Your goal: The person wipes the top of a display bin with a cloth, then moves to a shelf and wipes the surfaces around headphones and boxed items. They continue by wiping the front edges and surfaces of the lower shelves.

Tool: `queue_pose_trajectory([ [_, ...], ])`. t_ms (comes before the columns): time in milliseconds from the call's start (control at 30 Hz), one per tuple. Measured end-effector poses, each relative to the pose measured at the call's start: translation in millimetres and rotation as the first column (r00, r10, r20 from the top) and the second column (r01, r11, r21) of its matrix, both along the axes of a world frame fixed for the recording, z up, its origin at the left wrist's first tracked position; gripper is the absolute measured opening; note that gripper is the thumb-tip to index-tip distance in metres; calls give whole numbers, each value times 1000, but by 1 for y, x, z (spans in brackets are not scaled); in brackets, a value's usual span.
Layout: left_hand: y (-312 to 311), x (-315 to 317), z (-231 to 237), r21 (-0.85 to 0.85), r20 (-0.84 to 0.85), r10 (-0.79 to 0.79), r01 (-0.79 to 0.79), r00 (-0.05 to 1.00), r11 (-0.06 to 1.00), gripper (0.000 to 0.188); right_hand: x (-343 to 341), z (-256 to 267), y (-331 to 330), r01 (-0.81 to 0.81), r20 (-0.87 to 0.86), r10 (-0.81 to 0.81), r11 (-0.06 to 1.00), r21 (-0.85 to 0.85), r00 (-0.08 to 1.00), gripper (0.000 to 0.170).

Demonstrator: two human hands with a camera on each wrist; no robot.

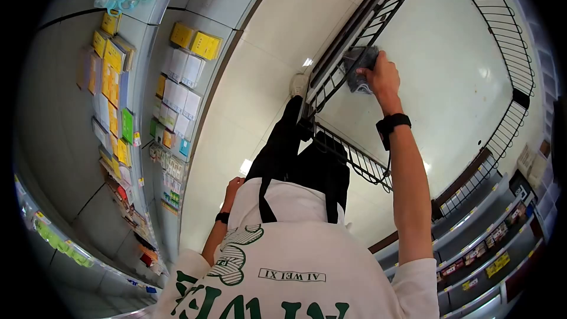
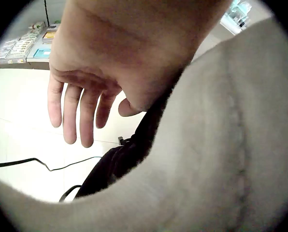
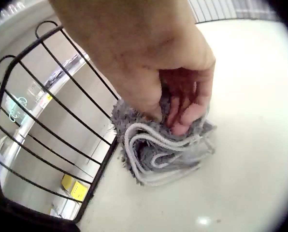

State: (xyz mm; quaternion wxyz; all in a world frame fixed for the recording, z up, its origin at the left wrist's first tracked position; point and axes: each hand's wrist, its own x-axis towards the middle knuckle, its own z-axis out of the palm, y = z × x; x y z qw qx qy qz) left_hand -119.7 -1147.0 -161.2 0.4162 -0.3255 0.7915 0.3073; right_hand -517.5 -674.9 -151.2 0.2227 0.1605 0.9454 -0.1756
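My right hand reaches over a black wire rail and pinches a grey shaggy cloth bundle between thumb and fingers. A white cord loops around the front of the bundle, where a clear shiny wrapping also shows. The bundle lies on a white surface, close beside the rail. Down by my left hip hangs my left hand, its fingers loosely extended and holding nothing. Dark trousers and a pale shirt are next to it in the left wrist view.
The black wire rail borders the white surface at the near and left sides, with another wire side at the far right. Grey shelves with yellow and white packs stand along the left. More stocked shelves curve at lower right.
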Motion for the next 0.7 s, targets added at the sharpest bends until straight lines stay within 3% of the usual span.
queue_pose_trajectory([
  [100, -12, 18, -19, 73, 51, 48, -52, 998, 996, 41, 19, -8, -7, 2, -4, -2, 1000, 22, 1000, 62],
  [267, -15, 0, -32, 107, -10, -104, 105, 995, 989, 40, 92, -19, -40, -60, 46, 61, 998, -8, 997, 63],
  [433, -2, -35, -30, 88, 0, -78, 78, 997, 993, 42, 127, -17, -52, -166, 146, 168, 986, -29, 975, 61],
  [467, 0, -35, -30, 95, 10, -50, 49, 999, 994, 42, 125, -15, -49, -194, 151, 194, 981, -16, 969, 68],
  [567, 3, -38, -29, 70, -30, -50, 52, 998, 996, 43, 108, -8, -21, -177, 151, 172, 984, 17, 973, 79],
  [600, -9, -11, -66, -20, 14, -49, 49, 999, 999, 44, 100, -17, 3, -144, 195, 128, 987, 73, 973, 85],
  [667, -21, -4, -60, 28, 42, -31, 30, 999, 999, 44, 83, -37, 68, -150, 36, 147, 982, 114, 989, 71],
  [700, -25, -5, -56, 79, 48, -10, 7, 999, 997, 44, 61, -18, 82, -77, 64, 66, 980, 184, 996, 64],
])
